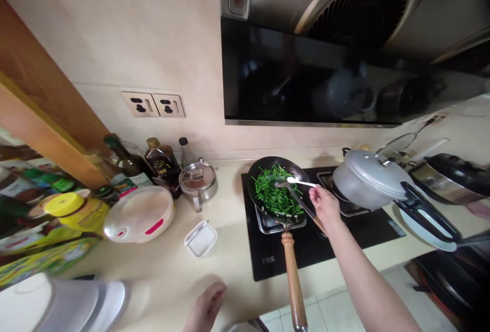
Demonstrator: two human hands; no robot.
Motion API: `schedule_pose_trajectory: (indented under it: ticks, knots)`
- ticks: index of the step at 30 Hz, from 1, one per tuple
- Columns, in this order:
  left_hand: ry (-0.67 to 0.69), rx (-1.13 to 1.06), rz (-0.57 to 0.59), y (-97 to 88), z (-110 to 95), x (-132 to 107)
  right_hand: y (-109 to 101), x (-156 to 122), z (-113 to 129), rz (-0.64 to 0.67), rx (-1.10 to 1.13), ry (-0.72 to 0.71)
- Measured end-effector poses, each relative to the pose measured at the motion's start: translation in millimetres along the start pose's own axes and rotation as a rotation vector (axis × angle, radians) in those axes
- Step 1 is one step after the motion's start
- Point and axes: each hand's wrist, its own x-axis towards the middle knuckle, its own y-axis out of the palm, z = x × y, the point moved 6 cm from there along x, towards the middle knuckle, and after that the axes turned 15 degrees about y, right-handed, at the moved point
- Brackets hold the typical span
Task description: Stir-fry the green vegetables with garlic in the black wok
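Note:
My right hand [323, 205] reaches over the wok [296, 169] and pinches a small white spoon [302, 182], its bowl held above the greens. Chopped green vegetables [273, 194] lie in the wok. A metal spatula [296, 199] with a wooden handle rests in the wok, passing beneath my right hand. The wok's wooden handle [294, 281] points toward me. Low over the counter's front part, my left hand [206, 305] has its fingers curled together, with nothing visible in them. A small white open container [201, 239] of white contents stands nearest to it.
A pressure cooker [373, 179] sits on the right burner of the black stove [264, 260]. The range hood [291, 76] hangs above. Leftward stand a steel pot [198, 181], a lidded white bowl [140, 214], several bottles [163, 161] and a yellow-capped container [67, 207].

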Motion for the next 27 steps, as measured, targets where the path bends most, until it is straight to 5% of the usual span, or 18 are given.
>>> schedule_pose_trajectory:
  ticks: [5,11,22,27]
  knots:
    - [0.005,-0.021,-0.004,-2.5,5,1,8,-19,-21,0.033,-0.093,-0.006]
    - [-0.031,-0.039,-0.128,-15.9,13,-21,-3,-34,-14,0.018,-0.148,-0.09]
    - [-0.008,-0.065,-0.087,-32.8,19,-37,-19,-46,-8,-0.069,-0.11,-0.131]
    - [-0.016,-0.064,-0.123,-46.0,38,-43,-24,-45,-16,-0.113,-0.084,-0.125]
